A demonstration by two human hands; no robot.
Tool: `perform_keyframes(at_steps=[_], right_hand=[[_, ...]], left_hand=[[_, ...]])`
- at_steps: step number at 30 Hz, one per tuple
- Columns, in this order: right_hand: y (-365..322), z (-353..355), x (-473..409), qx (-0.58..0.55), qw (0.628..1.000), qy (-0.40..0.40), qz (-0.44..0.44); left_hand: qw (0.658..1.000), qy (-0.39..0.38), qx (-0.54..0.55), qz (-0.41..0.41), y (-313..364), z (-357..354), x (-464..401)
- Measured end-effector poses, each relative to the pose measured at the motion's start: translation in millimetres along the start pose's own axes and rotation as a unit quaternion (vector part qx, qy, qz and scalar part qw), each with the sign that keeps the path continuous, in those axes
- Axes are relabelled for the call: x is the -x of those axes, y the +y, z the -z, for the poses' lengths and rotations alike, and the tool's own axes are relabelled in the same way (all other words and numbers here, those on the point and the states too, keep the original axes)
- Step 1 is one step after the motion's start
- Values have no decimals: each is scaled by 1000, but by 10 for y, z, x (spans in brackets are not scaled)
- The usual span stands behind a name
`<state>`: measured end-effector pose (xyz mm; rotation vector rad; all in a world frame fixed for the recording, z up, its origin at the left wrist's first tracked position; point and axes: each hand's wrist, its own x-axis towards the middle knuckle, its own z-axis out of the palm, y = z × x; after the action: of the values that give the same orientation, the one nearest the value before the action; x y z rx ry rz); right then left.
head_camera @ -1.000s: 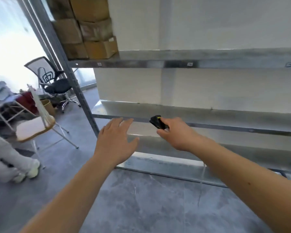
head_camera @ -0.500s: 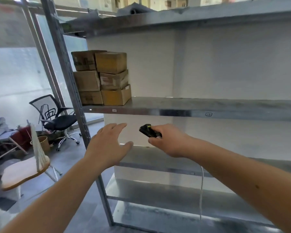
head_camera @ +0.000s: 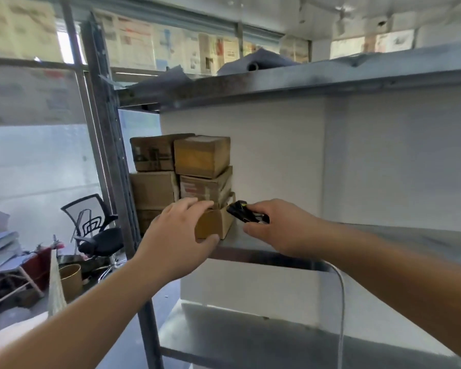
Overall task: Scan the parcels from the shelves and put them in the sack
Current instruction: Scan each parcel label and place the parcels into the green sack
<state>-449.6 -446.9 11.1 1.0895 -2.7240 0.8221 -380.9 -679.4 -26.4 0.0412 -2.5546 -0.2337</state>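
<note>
Several brown cardboard parcels [head_camera: 201,155] are stacked at the left end of the metal shelf [head_camera: 370,235]. My left hand [head_camera: 176,235] holds the lowest front parcel [head_camera: 215,224], with fingers laid over its top and the thumb at its lower front edge. Just right of that parcel, my right hand [head_camera: 282,227] grips a small black scanner [head_camera: 244,212] with a yellow mark, its nose almost touching the parcel's side. A white cable [head_camera: 341,302] hangs below my right wrist. No sack is in view.
The rack's grey upright [head_camera: 104,155] stands just left of the parcels. The top shelf [head_camera: 304,83] holds crumpled grey sheets, and a lower shelf [head_camera: 250,339] lies beneath. On the floor to the left stand a black office chair [head_camera: 96,227], a tan bin [head_camera: 71,280] and stacked papers.
My view has risen from the lower shelves to the parcel shelf. Both hands moved up and forward; my left hand now has hold of the lowest parcel and the scanner is beside it.
</note>
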Motion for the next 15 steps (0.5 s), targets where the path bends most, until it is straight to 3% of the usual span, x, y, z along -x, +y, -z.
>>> perform_keyframes(at_steps=[12,15], right_hand=[[-83,374,-1207,50,994,57,-77],[-114,375,-1438,45,992,65,-95]], left_hand=[[982,110,-95,-120,-429,337,-1545],[980,91,-116,-131,-535,392,-1819]])
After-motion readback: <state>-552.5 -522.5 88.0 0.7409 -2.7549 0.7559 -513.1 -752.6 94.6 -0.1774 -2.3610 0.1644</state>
